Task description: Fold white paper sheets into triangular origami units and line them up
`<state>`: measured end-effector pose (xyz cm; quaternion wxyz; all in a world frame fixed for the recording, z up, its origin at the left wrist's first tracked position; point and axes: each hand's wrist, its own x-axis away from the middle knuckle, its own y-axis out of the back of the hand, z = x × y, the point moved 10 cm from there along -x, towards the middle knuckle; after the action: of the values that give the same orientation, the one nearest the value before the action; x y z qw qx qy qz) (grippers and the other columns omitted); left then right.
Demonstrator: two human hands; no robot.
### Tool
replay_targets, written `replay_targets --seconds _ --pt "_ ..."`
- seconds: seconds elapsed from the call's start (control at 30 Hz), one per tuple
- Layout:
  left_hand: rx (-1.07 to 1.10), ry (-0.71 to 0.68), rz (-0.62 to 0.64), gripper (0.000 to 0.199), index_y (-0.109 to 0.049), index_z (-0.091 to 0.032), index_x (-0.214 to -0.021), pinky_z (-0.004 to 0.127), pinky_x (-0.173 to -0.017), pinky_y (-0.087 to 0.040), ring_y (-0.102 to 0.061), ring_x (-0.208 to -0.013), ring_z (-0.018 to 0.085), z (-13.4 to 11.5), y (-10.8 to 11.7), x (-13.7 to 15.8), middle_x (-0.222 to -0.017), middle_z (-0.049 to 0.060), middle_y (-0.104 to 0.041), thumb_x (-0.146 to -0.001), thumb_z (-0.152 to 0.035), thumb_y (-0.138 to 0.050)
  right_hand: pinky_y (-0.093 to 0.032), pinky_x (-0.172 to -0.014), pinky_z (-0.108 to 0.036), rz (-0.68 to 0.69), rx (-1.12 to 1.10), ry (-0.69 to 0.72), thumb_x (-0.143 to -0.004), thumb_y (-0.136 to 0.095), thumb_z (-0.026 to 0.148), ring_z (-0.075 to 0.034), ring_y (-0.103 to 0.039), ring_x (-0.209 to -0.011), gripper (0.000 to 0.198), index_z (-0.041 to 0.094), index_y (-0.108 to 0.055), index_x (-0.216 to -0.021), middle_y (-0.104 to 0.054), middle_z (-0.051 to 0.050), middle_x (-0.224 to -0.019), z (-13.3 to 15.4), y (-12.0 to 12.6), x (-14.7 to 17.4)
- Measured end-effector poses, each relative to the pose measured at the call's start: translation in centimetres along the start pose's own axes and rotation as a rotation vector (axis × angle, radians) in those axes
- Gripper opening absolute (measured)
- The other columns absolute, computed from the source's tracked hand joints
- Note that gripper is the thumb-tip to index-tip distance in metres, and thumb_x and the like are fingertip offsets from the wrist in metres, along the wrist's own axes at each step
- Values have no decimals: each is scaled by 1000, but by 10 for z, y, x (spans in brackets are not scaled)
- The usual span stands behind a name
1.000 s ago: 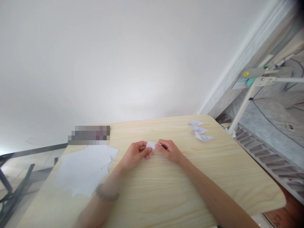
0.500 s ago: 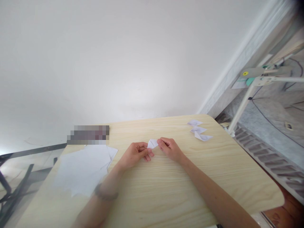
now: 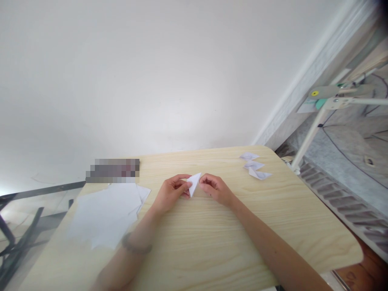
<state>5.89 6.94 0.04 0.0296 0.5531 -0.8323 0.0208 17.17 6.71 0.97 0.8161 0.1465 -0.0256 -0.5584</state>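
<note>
Between my hands is a small folded white paper (image 3: 194, 184), now a pointed triangle with one tip up and one down. My left hand (image 3: 171, 192) pinches its left side, thumb on the front face and fingers behind. Close beside the right edge of the paper is my right hand (image 3: 216, 189), its fingers loosely curled with a gap between thumb and forefinger; it does not seem to grip the paper. Three folded paper pieces (image 3: 254, 165) lie in a staggered row at the right rear of the table.
The pale wood table (image 3: 194, 250) stands against a white wall. A pile of loose white sheets (image 3: 103, 212) covers its left side, with a blurred-out dark object (image 3: 112, 170) behind. Beyond the right edge stands a white metal frame (image 3: 312, 129).
The paper has been turned from a flat, sideways position to an upright triangle. My right fingers have loosened from its edge; my left hand keeps its pinch, slightly higher.
</note>
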Motion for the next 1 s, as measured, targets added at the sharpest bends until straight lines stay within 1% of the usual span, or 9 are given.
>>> replay_targets --seconds 0.23,0.5,0.73,0.9,1.0 --pt "11 -13 8 37 -57 -14 -105 27 -62 -51 -59 -61 13 1 -1 -1 -70 3 -66 -74 -34 -60 -27 -48 -20 1 112 31 -78 -47 27 -8 -34 -51 13 16 -52 -73 -42 4 -59 2 -2 -1" --pt "1 -11 11 38 -57 -13 -106 27 -62 -52 -59 -62 13 1 -1 -1 -73 4 -66 -74 -34 -60 -27 -47 -20 -3 131 45 -79 -47 28 -7 -33 -51 15 16 -53 -74 -42 4 -59 3 -2 0" --pt "0 -21 0 36 -59 -13 -103 27 -64 -52 -59 -72 15 0 0 0 -88 7 -63 -74 -34 -60 -29 -49 -20 14 124 48 -78 -47 24 -8 -35 -53 12 16 -54 -74 -44 3 -60 2 -3 0" --pt "2 -27 -7 35 -60 -13 -102 27 -63 -52 -59 -71 15 0 1 0 -87 6 -63 -74 -33 -60 -28 -48 -20 -5 142 52 -78 -47 26 -8 -35 -51 14 16 -53 -72 -43 4 -58 4 -1 0" --pt "-2 -4 -1 37 -60 -13 -105 27 -64 -52 -59 -70 15 1 0 0 -87 7 -64 -74 -33 -60 -28 -48 -20 -12 152 50 -78 -47 27 -8 -34 -50 14 16 -54 -71 -43 4 -58 5 -1 0"
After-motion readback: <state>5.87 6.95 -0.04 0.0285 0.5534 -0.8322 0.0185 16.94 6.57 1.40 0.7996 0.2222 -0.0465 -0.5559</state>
